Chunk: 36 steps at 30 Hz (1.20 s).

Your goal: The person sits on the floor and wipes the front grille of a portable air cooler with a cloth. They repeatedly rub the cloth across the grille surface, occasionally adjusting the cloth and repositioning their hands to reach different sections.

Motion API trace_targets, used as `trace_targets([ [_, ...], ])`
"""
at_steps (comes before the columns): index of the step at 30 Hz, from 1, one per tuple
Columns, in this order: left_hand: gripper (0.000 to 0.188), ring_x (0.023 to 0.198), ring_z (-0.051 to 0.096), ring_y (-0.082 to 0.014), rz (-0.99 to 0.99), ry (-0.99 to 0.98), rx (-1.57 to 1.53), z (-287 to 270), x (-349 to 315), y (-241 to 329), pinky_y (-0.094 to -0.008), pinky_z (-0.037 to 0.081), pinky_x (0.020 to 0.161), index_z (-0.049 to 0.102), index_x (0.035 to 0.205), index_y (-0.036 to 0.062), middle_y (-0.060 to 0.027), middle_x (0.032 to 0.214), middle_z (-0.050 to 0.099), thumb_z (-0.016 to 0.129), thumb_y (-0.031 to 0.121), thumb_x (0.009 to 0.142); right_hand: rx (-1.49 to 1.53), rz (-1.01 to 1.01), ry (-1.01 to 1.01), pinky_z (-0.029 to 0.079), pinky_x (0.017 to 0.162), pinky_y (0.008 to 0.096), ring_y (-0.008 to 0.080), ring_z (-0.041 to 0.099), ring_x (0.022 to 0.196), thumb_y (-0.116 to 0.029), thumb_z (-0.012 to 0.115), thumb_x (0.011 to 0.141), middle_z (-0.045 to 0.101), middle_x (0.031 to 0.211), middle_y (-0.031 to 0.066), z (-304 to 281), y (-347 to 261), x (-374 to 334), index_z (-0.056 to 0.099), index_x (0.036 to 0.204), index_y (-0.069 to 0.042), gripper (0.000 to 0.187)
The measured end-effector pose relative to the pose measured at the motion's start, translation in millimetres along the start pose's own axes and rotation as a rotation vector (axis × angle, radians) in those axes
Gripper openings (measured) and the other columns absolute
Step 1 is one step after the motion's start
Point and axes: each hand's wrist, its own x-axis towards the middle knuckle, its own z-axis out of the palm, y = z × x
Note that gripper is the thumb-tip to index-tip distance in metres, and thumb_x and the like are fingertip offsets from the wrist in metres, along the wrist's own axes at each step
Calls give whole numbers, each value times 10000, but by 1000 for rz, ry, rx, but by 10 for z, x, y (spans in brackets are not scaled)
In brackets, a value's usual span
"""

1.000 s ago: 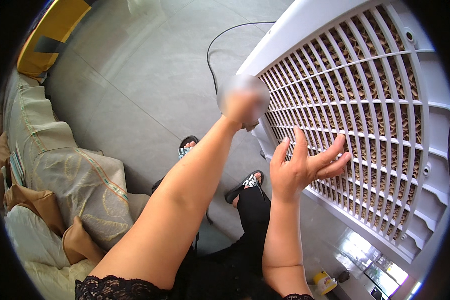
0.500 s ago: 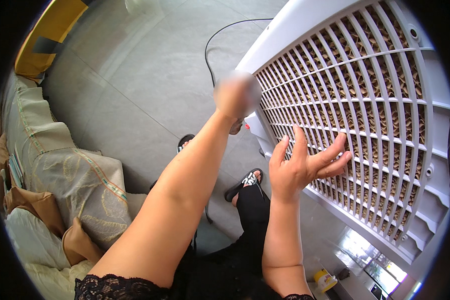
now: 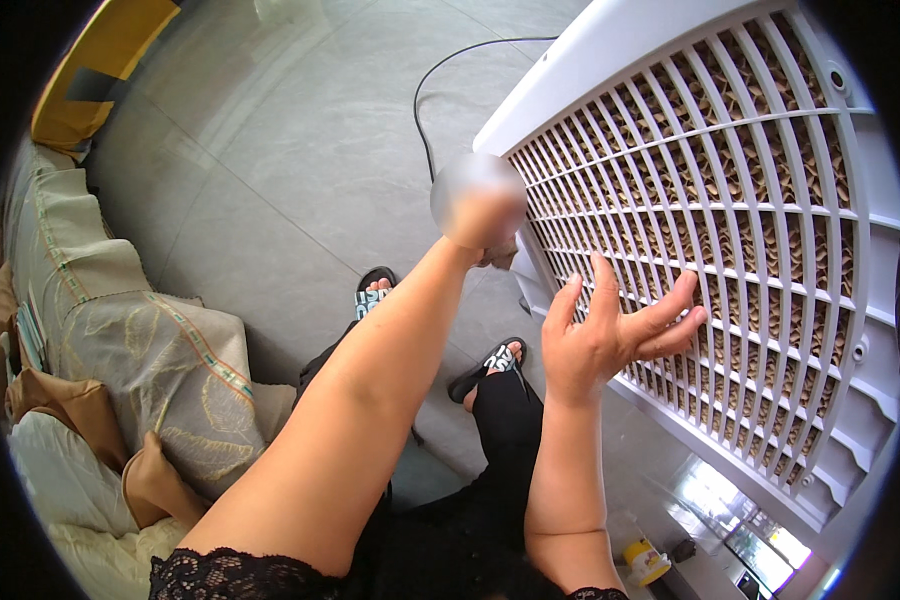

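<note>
A large white slatted grille panel (image 3: 660, 212), with brown corrugated pad behind its bars, leans across the right side of the view. My right hand (image 3: 610, 330) is open against its lower part, fingers spread and the fingertips on the bars. At the panel's left corner is my left hand (image 3: 482, 215), its fingers smeared by a round blur. A small grey-brown bit of something (image 3: 500, 254) shows just under that hand; I cannot tell whether it is held.
Behind the panel a black cable (image 3: 419, 110) curves over the grey tiled floor (image 3: 270, 130). Patterned fabric (image 3: 190, 400) and brown cushions or bags (image 3: 70, 405) are piled on the left. My slippered feet (image 3: 495, 362) stand below. A yellow-and-white tub (image 3: 647, 562) is at lower right.
My left hand has shifted slightly right and down along the panel's corner, and the bit under it shows more. My right hand stays nearly in place. The panel has shifted very slightly.
</note>
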Motion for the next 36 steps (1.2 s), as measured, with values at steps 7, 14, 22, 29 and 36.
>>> trace_targets([
  [7,140,599,570,-131,243,103,-46,-70,98,18,-276,471,510,614,872,3,-50,718,611,657,130,834,-21,1,-5,4,1072,659,529,54,1381,-276,604,848,232,1484,319,-5,-8,3,714,999,-184,208],
  [14,150,631,569,-128,178,-78,210,-181,54,86,-279,481,574,627,918,14,-49,790,632,657,101,799,-22,8,2,41,1057,680,528,161,1340,-281,605,844,254,1477,305,-14,13,15,710,984,-188,199],
  [22,81,589,534,-133,-82,-164,289,8,-94,97,-293,449,569,626,767,48,-40,706,604,637,122,796,-31,13,1,12,1068,669,522,144,1355,-279,609,838,248,1480,309,0,10,5,715,988,-194,202],
  [29,153,861,644,-241,551,-37,932,-151,-61,482,-380,508,739,668,798,117,-48,826,678,673,240,706,-30,18,-2,-6,1075,656,523,137,1359,-284,609,839,252,1481,309,9,27,-6,715,976,-199,193],
  [36,92,594,541,-190,-187,-58,141,212,-345,439,-332,439,569,576,664,67,-56,623,570,639,125,699,-52,26,6,-7,1077,655,525,136,1358,-287,605,838,249,1481,311,33,34,-6,713,967,-201,190],
])
